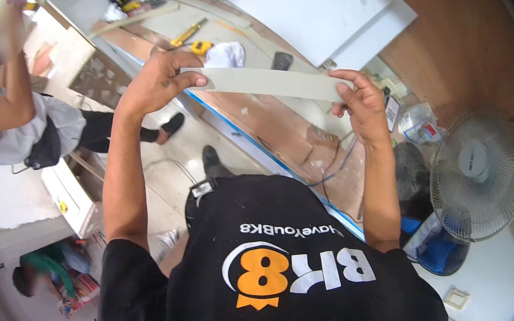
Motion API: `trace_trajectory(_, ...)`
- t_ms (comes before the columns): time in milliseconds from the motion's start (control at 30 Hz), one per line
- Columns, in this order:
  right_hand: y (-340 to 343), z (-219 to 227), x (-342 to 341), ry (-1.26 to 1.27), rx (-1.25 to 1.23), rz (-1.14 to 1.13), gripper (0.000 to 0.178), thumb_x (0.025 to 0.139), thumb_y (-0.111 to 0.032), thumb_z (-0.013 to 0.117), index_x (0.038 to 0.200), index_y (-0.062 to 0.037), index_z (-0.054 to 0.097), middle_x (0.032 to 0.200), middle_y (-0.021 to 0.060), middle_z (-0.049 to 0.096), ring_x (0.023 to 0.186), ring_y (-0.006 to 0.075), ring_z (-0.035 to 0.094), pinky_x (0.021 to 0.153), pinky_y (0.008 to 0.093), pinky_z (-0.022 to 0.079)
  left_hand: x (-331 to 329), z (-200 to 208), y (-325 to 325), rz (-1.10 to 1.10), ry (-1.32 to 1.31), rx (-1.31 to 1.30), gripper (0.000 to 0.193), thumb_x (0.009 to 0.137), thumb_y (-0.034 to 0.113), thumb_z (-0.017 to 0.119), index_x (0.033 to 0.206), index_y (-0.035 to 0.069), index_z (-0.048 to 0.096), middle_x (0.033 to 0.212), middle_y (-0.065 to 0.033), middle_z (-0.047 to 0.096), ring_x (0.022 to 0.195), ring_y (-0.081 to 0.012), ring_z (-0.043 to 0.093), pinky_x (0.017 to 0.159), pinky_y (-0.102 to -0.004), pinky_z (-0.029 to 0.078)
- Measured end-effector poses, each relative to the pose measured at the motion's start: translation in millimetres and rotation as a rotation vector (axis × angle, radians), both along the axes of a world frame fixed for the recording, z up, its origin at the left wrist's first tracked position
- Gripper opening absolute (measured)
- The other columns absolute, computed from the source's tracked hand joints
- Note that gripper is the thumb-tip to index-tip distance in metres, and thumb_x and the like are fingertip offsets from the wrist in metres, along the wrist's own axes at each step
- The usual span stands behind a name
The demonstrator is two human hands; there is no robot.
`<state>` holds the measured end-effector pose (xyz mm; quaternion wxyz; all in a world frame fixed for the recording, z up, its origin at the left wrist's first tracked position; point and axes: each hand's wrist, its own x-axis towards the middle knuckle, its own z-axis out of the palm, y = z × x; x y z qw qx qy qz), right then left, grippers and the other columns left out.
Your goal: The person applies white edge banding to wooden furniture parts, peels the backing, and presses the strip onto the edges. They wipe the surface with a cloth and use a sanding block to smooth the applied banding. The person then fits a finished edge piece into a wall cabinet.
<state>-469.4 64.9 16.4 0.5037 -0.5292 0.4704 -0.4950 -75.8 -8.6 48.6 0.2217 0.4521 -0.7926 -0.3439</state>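
Observation:
A flat, pale off-white strip (269, 82) is stretched between my two raised hands, above the work surface. Its left end is pinched between the thumb and fingers of my left hand (160, 81). At the other end, my right hand (362, 105) grips the strip with thumb and fingertips. The strip hangs nearly straight, tilting down toward the right. Behind it on the work surface lie a yellow tape measure (201, 47), a yellow utility knife (188, 33) and a crumpled white cloth (226, 55).
White door panels (307, 2) with metal hinges rest beyond my hands. A standing fan (479, 172) is at the right, near a plastic bag (420, 123). One person (8, 120) stands at left; another in green (56, 274) is low at the lower left.

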Motion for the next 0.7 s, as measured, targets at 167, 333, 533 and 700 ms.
trace_trajectory(167,-26,42,6,-0.201,-0.083,0.074,0.033,0.104,-0.015,0.068,0.133,-0.0009,0.065,0.097,0.0038,0.072,0.074,0.0088,0.062,0.067,0.0251,0.049,15,78,-4,0.007,0.025,-0.131,0.027,0.094,0.021,0.078,0.111,-0.001,0.077,0.092,-0.0062,0.074,0.086,-0.0145,0.065,0.076,-0.0330,0.050)
trace_trajectory(333,-41,65,19,-0.267,-0.150,0.103,0.037,0.102,-0.017,0.071,0.133,0.0007,0.065,0.093,0.0028,0.071,0.069,0.0067,0.058,0.064,0.0204,0.049,38,110,1,-0.006,0.030,-0.191,0.031,0.097,0.022,0.076,0.113,-0.003,0.077,0.097,-0.0045,0.076,0.090,-0.0130,0.064,0.081,-0.0302,0.051)
trace_trajectory(533,-67,90,44,-0.281,-0.229,0.104,0.045,0.101,-0.015,0.072,0.141,-0.0003,0.059,0.098,0.0037,0.072,0.074,0.0062,0.062,0.066,0.0209,0.051,67,126,11,0.067,0.030,-0.154,0.027,0.094,0.018,0.078,0.110,-0.003,0.078,0.097,-0.0056,0.076,0.091,-0.0114,0.064,0.082,-0.0297,0.050)
trace_trajectory(700,-76,102,59,-0.331,-0.323,0.276,0.054,0.101,-0.015,0.071,0.149,0.0006,0.053,0.102,0.0041,0.073,0.081,0.0101,0.067,0.077,0.0276,0.055,78,116,22,0.185,0.037,-0.191,0.025,0.091,0.019,0.081,0.105,-0.002,0.079,0.090,-0.0023,0.075,0.085,-0.0101,0.063,0.077,-0.0287,0.050)
